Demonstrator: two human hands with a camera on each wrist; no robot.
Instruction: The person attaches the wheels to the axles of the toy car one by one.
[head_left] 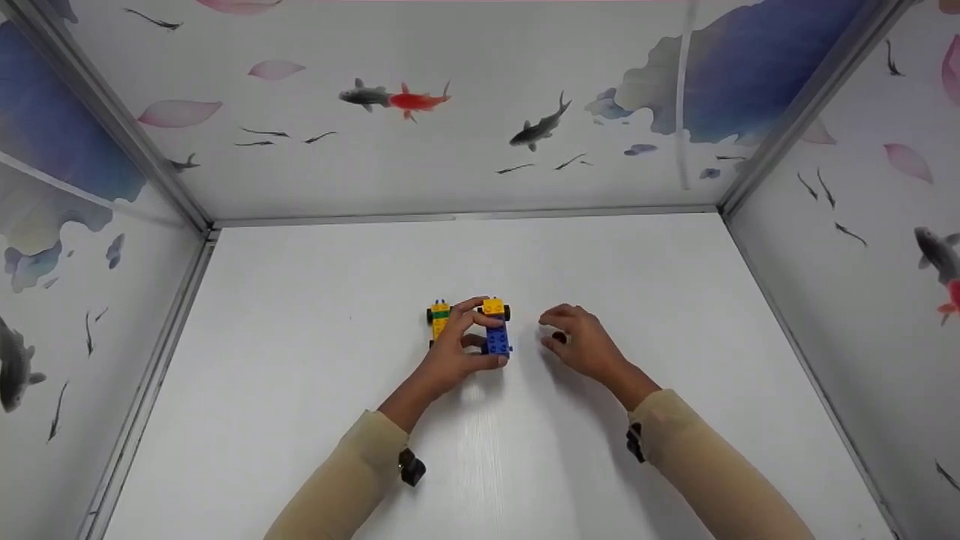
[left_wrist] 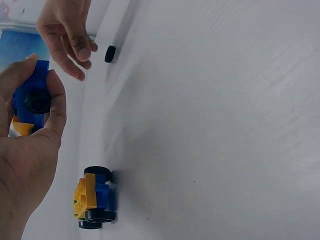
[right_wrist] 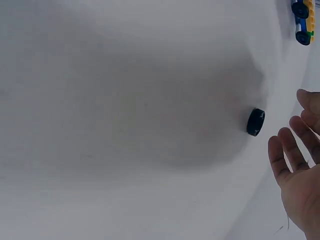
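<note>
My left hand grips a toy block car, thumb and fingers on either side. It has a blue body, a yellow block at the far end and black wheels; in the left wrist view the car is held clear of the table, one wheel facing the camera. My right hand hovers to the right with bent, spread fingers and nothing between them. Below it a loose black wheel stands on its tread on the table. A second block car, yellow, green and blue with black wheels, stands beside my left hand.
The white table is bounded by a back wall and side walls printed with fish and petals. Metal strips run along the wall edges. A small black device sits at the left cuff.
</note>
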